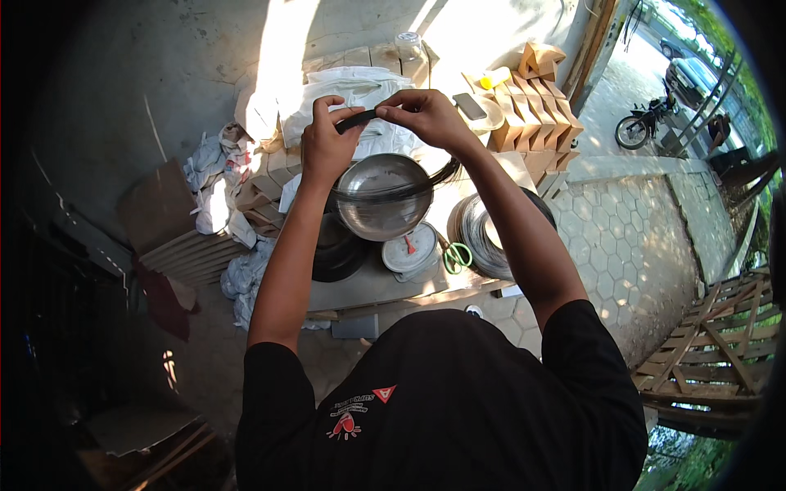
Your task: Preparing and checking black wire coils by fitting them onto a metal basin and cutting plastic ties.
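Observation:
My left hand [331, 138] and my right hand [427, 116] hold a dark bundled strip [357, 121] between them, one at each end, above white plastic bags [381, 144]. Below them a round metal pan [384, 215] rests on a dial scale [408, 255], whose pointer is red. Thin dark wires [393, 195] lie across the pan and curve up towards my right forearm. Green-handled scissors [457, 258] lie right of the scale, beside a coil of wire [479, 236] partly hidden by my right forearm. A dark round basin [336, 251] stands at lower left of the pan.
Stacked folded brown cardboard pieces [531, 116] stand at the back right, near a phone [470, 106] and a yellow object [495, 78]. A clear jar [408, 46] stands at the back. Crumpled plastic bags [215, 178] pile up at left. A motorcycle [642, 123] and a person [718, 130] are outside.

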A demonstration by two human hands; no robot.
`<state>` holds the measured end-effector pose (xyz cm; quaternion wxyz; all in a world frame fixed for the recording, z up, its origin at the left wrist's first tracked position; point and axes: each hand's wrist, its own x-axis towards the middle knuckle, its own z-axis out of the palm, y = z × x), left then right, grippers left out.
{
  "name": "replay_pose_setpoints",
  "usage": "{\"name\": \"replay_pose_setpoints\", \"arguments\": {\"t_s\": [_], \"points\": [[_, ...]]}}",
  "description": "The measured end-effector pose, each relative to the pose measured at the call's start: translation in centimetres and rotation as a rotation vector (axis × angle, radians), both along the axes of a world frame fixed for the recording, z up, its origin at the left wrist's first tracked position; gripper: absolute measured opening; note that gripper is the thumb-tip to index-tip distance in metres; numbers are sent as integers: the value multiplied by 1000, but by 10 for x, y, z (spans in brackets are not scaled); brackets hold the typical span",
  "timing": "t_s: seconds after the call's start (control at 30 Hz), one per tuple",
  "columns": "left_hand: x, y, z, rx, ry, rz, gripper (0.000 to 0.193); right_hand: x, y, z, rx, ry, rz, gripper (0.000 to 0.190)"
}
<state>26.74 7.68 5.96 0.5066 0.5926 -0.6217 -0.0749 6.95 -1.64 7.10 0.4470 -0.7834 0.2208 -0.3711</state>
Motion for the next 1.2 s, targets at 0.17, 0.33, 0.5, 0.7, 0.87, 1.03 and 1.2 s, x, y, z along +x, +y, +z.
{"name": "replay_pose_setpoints", "arguments": {"t_s": [0.17,0.33,0.5,0.7,0.87,1.03,1.2], "points": [[5,0,10,-69,372,-392,46,-15,-20,-1,5,-22,-20,27],[7,1,26,219,734,-643,48,-34,-33,3,38,-64,28,27],[2,-8,21,299,550,-564,51,-37,-41,-2,37,-73,81,24],[-14,-9,14,221,178,-259,70,-35,-50,-7,38,-67,105,26],[-22,-15,4,197,-253,123,52,-28,-51,-10,21,-73,118,26],[-31,-13,-4,-107,9,23,72,-20,-47,-9,42,-137,78,25],[-17,-3,15,-61,489,-423,85,-29,-50,-9,118,-206,74,26]]}}
